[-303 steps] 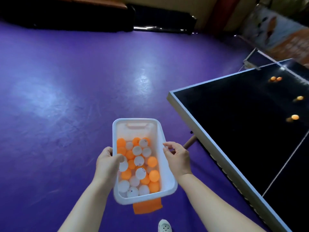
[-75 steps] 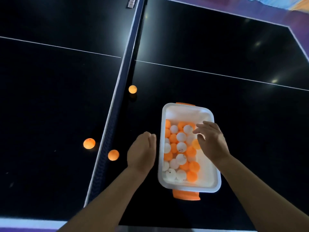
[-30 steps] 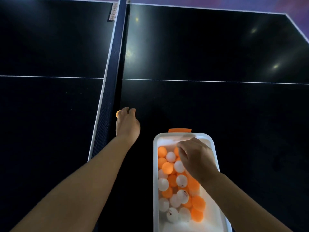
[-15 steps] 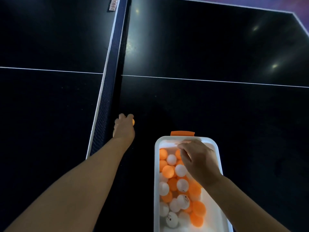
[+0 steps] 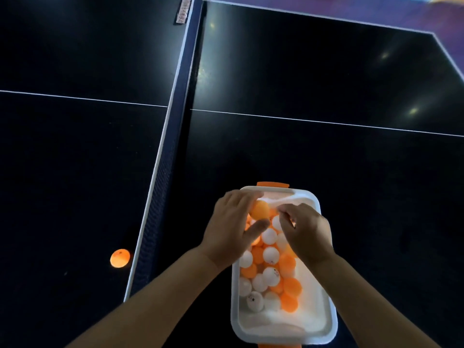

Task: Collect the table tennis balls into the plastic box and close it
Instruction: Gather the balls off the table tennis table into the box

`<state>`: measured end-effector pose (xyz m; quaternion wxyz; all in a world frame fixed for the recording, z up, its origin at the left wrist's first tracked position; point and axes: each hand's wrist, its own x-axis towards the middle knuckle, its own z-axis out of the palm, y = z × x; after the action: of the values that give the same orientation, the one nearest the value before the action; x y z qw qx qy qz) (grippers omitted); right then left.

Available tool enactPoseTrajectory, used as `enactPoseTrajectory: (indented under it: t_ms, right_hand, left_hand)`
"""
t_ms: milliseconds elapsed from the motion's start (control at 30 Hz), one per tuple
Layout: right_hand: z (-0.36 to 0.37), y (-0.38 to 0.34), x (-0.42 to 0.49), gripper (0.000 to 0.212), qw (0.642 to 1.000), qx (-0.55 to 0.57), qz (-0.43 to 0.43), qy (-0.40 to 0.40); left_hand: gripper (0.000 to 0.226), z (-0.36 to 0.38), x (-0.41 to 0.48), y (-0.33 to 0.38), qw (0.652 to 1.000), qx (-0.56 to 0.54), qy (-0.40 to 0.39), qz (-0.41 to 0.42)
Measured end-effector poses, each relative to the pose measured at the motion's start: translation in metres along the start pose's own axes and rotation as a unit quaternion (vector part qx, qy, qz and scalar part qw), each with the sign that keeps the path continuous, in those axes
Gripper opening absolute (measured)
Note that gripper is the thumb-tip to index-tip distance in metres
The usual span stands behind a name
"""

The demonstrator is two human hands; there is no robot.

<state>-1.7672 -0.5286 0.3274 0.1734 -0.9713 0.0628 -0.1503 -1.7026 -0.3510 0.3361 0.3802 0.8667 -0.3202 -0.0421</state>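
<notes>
A white plastic box [image 5: 326,320] stands on the black table, right of the net, holding several orange and white balls [image 5: 270,257]. An orange lid [image 5: 273,184] pokes out from under its far and near ends. My left hand [image 5: 229,227] is over the box's far left corner with an orange ball [image 5: 260,209] between its fingers and thumb. My right hand [image 5: 307,233] hovers over the balls with fingers curled, nothing seen in it. One orange ball [image 5: 120,258] lies on the table left of the net.
The dark net [image 5: 173,136] with a white top band runs from the near edge to the far edge, left of the box. White lines cross the black table [image 5: 326,159]. Purple floor [image 5: 376,11] shows past the far right corner.
My left hand picked up the orange ball by the net and carried it right, over the box. The right hand stayed over the balls. The view shifted, bringing the ball left of the net into sight.
</notes>
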Motion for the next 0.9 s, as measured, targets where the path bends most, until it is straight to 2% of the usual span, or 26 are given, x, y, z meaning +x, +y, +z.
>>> enactPoseTrajectory:
  t_ms: [100,200,233,367,433,533,733,800,900]
  right_hand:
    - [-0.006,-0.005,-0.011,0.022,1.000,-0.001,-0.012,0.000]
    - [-0.008,-0.014,-0.020,0.005,1.000,0.003,-0.011,-0.010]
    - [-0.008,-0.018,-0.023,0.005,1.000,0.007,-0.011,-0.016]
    - [-0.003,-0.035,-0.031,0.008,0.999,0.040,-0.009,-0.028]
    - [0.001,-0.046,-0.033,0.012,0.998,0.057,-0.014,-0.034]
    - [0.005,-0.063,-0.039,0.012,0.997,0.065,-0.015,-0.039]
    - [0.009,-0.085,-0.055,0.017,0.996,0.045,-0.020,-0.076]
    - [0.009,-0.088,-0.060,0.019,0.995,0.046,-0.017,-0.084]
    - [0.007,-0.094,-0.065,0.020,0.995,0.039,-0.018,-0.088]
  left_hand:
    - [0.065,-0.017,-0.016,0.000,1.000,-0.019,0.010,-0.019]
    - [0.052,-0.049,-0.030,-0.008,0.992,-0.055,0.094,-0.069]
    - [0.046,-0.061,-0.036,-0.016,0.986,-0.062,0.123,-0.091]
    - [0.029,-0.105,-0.074,-0.061,0.947,-0.047,0.238,-0.209]
    - [0.027,-0.118,-0.098,-0.085,0.923,-0.038,0.251,-0.288]
    - [0.028,-0.119,-0.131,-0.111,0.910,-0.011,0.201,-0.362]
    - [0.031,-0.093,-0.160,-0.144,0.931,0.090,0.041,-0.351]
    - [0.036,-0.084,-0.165,-0.149,0.923,0.124,-0.011,-0.364]
    - [0.050,-0.075,-0.174,-0.153,0.907,0.099,-0.030,-0.407]
